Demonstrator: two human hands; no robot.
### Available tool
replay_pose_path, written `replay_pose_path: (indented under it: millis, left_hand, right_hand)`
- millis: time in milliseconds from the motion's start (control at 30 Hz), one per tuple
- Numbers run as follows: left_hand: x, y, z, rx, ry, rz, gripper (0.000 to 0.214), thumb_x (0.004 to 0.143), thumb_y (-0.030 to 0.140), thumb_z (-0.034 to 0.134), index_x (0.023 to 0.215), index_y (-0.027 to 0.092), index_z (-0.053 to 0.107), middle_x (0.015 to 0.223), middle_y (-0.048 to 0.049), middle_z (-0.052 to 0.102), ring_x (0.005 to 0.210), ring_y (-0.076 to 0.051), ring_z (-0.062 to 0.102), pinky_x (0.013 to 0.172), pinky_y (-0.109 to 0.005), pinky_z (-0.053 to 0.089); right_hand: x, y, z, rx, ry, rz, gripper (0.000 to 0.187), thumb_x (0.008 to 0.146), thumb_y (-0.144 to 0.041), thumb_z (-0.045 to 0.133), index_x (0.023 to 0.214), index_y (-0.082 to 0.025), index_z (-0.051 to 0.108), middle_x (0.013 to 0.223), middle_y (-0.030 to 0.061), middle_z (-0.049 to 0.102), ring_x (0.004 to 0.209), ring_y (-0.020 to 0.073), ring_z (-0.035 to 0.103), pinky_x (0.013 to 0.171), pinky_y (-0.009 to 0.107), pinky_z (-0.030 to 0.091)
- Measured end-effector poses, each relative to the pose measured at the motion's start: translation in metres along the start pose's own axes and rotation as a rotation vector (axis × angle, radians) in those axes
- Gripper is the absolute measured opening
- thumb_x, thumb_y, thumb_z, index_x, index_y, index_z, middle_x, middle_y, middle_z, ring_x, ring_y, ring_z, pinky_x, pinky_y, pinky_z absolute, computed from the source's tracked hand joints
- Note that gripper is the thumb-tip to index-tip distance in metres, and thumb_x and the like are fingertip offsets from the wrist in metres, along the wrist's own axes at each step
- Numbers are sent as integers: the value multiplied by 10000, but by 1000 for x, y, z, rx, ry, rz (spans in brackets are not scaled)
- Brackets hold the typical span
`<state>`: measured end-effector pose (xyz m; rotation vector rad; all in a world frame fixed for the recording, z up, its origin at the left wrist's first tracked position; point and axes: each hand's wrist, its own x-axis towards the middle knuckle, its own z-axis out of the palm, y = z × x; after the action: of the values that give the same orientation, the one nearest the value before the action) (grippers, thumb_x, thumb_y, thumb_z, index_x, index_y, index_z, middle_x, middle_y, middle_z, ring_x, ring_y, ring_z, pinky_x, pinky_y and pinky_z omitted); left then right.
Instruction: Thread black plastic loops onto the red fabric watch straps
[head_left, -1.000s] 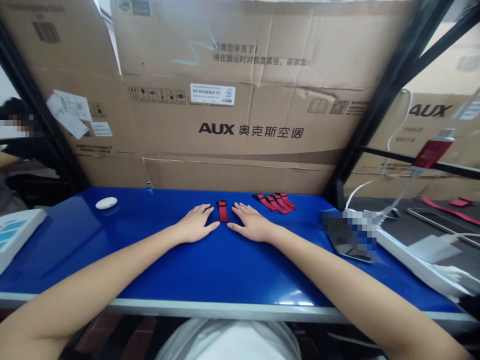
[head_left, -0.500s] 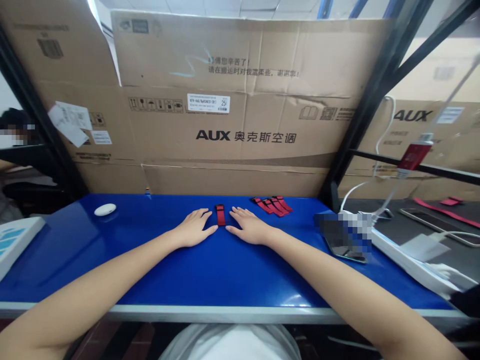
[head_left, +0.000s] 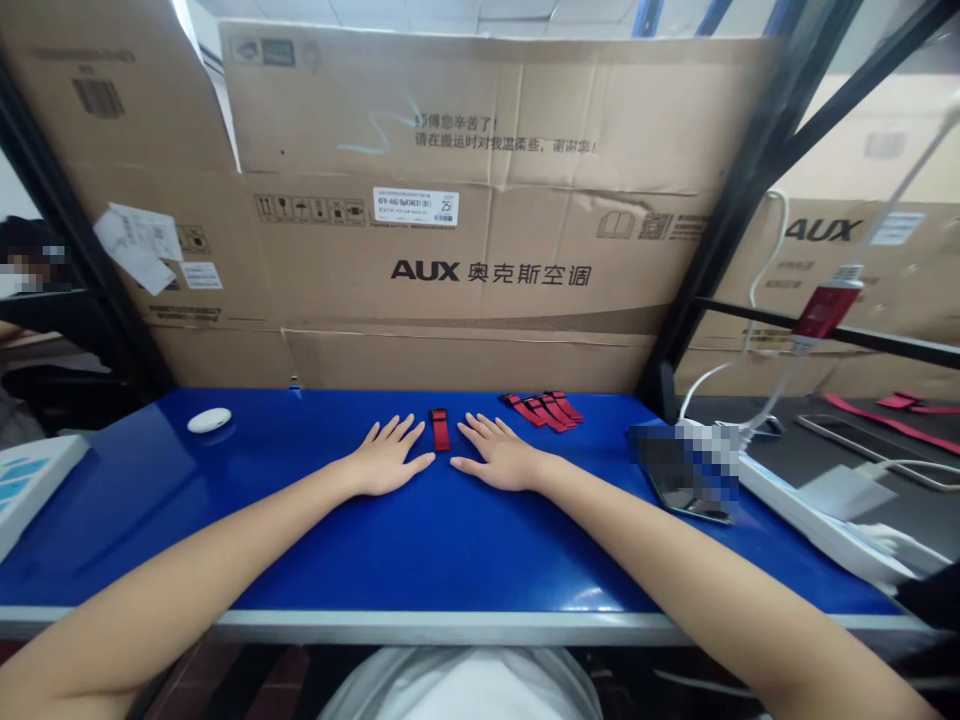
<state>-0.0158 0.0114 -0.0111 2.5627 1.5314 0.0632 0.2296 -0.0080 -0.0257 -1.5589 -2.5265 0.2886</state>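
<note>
A short red strap with a black buckle (head_left: 441,432) lies on the blue tabletop (head_left: 450,560), its buckle end pointing away from me. Just left of it, my left hand (head_left: 386,458) rests palm down with the fingers spread, holding nothing. On the strap's other side my right hand (head_left: 499,454) lies flat too, fingers apart and no object in it. Neither hand appears to touch the strap. Several similar red straps (head_left: 551,410) lie in an overlapping group beyond my right hand.
A cardboard panel (head_left: 450,330) stands along the table's back edge. To the left are a white oval object (head_left: 209,420) and a white box (head_left: 37,480). A phone (head_left: 686,490) and a white power strip (head_left: 810,520) with cables lie right. Another person (head_left: 34,260) is far left.
The fingers of my left hand have spread wider on the table. My right hand and the straps stay in place.
</note>
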Motion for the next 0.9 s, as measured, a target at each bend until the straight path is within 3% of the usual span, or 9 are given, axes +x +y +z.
replay_pose_path:
  millis: [900]
  left_hand:
    - [2,-4,3,-7,9,13,890,830,783,192,1528,232,189,1590,-72,66,1466,-308,14,1158,-526,45]
  right_hand:
    - [0,0,-2,26,7,-4,961,792,-830,198,1528,-212,180,1596,83,81,1477,278,11,1185,430,18]
